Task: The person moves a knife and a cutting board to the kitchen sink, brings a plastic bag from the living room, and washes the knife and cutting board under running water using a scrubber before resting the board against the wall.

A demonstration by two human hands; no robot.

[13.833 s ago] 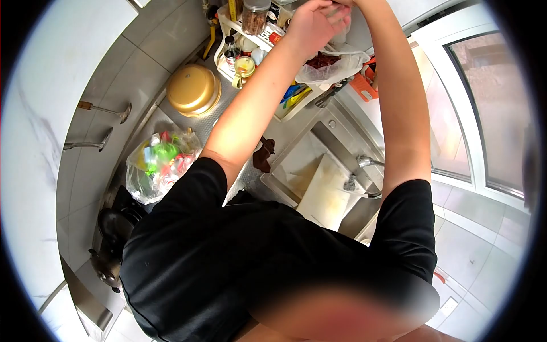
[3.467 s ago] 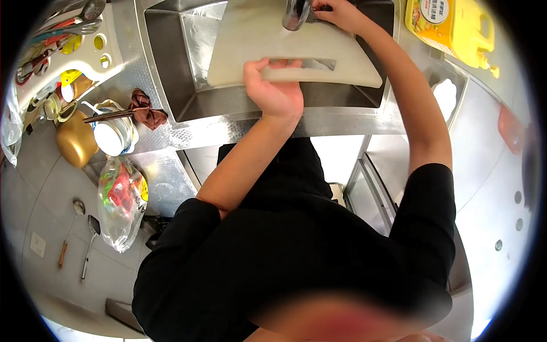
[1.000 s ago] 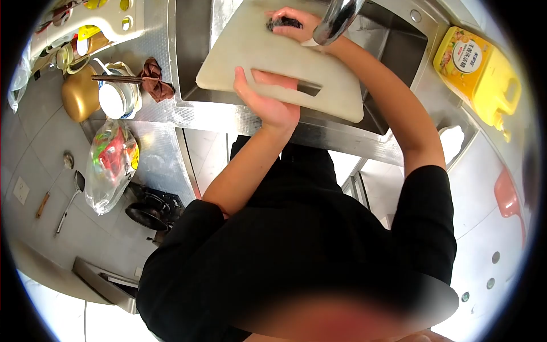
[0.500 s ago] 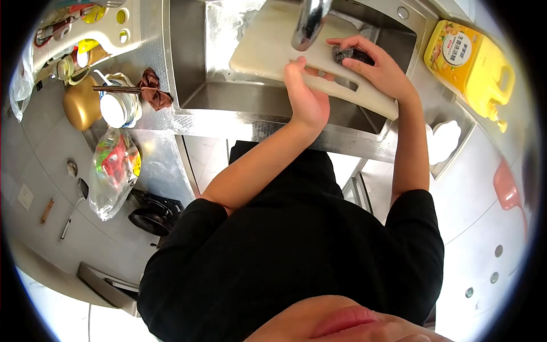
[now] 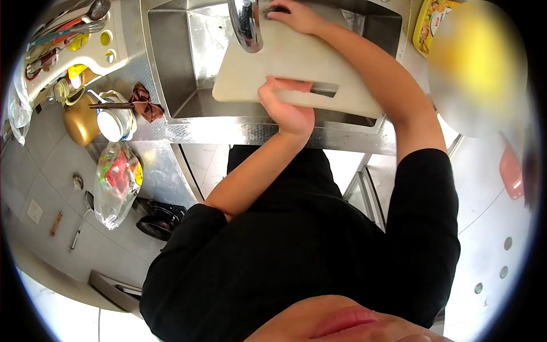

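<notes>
A cream-coloured cutting board (image 5: 319,60) lies tilted across the steel sink, its slotted handle end near the front rim. My left hand (image 5: 288,108) is closed round the handle, fingers passing through the slot. At the board's far part, my right hand (image 5: 302,17) presses a dark steel wool scrubber (image 5: 277,10) against the surface, with the forearm stretched over the board's right side. The scrubber is partly covered by my fingers. The chrome faucet (image 5: 246,28) hangs over the board, just left of my right hand.
The sink (image 5: 176,68) has a steel front ledge. A yellow jug (image 5: 424,28) stands at the right, mostly blurred out. To the left are a brown cloth (image 5: 146,102), chopsticks (image 5: 111,106) across stacked bowls (image 5: 111,124), a golden pot (image 5: 81,119) and a plastic bag (image 5: 118,176).
My right hand has slid the scrubber up and left, from near the handle to the board's far part. The board lies flatter in view. My left hand keeps its hold.
</notes>
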